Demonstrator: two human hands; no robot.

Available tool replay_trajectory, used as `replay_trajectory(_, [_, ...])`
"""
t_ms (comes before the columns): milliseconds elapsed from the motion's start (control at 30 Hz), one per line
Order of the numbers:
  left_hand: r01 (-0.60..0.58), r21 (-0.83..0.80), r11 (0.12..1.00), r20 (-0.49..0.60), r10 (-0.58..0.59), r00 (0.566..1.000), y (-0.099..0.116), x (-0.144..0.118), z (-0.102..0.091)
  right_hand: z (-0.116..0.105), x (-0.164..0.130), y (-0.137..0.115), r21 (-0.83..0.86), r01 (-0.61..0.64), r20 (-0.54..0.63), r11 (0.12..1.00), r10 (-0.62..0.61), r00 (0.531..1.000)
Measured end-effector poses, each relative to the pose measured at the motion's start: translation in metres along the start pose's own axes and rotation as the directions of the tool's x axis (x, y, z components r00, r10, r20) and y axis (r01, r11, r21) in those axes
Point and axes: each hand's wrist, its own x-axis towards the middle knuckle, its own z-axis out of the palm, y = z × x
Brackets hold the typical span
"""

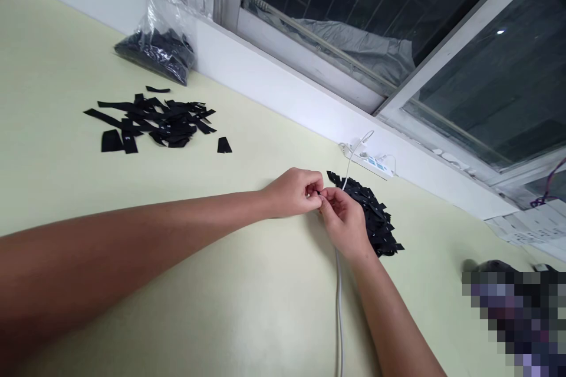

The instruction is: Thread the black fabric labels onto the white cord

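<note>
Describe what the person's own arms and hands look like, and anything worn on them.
Both forearms are bare up to the frame edge: no sleeves show. The left hand and right hand wear no gloves, and no rings, watch or bracelet can be seen on the fingers or wrists. No markings are visible. The hands are ordinary bare hands with short nails, as far as the view tells.

A clear plastic bag (pixel 157 41) of dark pieces lies by the window (pixel 398 23) at the far edge of the pale tabletop (pixel 66 188). A white power strip (pixel 369 160) sits below the sill, and its white cable (pixel 339 318) runs across the tabletop.
</note>
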Motion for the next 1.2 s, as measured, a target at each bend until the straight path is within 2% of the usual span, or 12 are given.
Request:
replay_trajectory(233, [0.056,-0.088,0.995,0.003,-0.056,0.998,-0.002,0.002,0.0,0.006,-0.001,0.005,0.057,-0.011,-0.015,0.998,0.012,1.0])
replay_trajectory(400, [0.013,-0.063,0.998,0.012,-0.012,1.0,-0.001,0.001,0.0,0.009,0.002,0.006,0.173,-0.084,-0.056,0.981,0.095,0.994])
replay_trajectory(533, [-0.068,0.024,0.997,-0.009,0.068,0.998,-0.001,0.003,-0.005,0.01,0.005,0.0,0.295,-0.141,-0.006,0.945,0.15,0.989])
replay_trajectory(667, [-0.11,0.044,0.993,0.014,0.11,0.994,-0.001,0.008,-0.014,0.013,0.003,-0.004,0.35,-0.204,0.061,0.914,0.195,0.979])
replay_trajectory(767, [-0.115,0.034,0.993,-0.055,0.117,0.992,-0.004,0.013,-0.021,0.015,0.001,-0.003,0.347,-0.244,0.087,0.905,0.228,0.97])
replay_trajectory(867, [-0.056,-0.014,0.998,-0.19,0.052,0.98,-0.011,0.017,-0.023,0.014,0.001,-0.002,0.351,-0.258,0.046,0.9,0.259,0.965])
replay_trajectory(933, [-0.033,-0.053,0.998,-0.239,0.019,0.971,-0.017,0.017,-0.021,0.013,0.002,-0.001,0.365,-0.252,0.005,0.896,0.269,0.963])
replay_trajectory(1067, [-0.039,-0.085,0.996,-0.199,0.022,0.98,-0.022,0.015,-0.014,0.009,0.005,0.003,0.378,-0.235,-0.052,0.895,0.274,0.96])
replay_trajectory(1200, [-0.065,-0.061,0.996,-0.147,0.056,0.988,-0.015,0.012,-0.011,0.006,0.006,0.009,0.358,-0.209,-0.105,0.91,0.262,0.959])
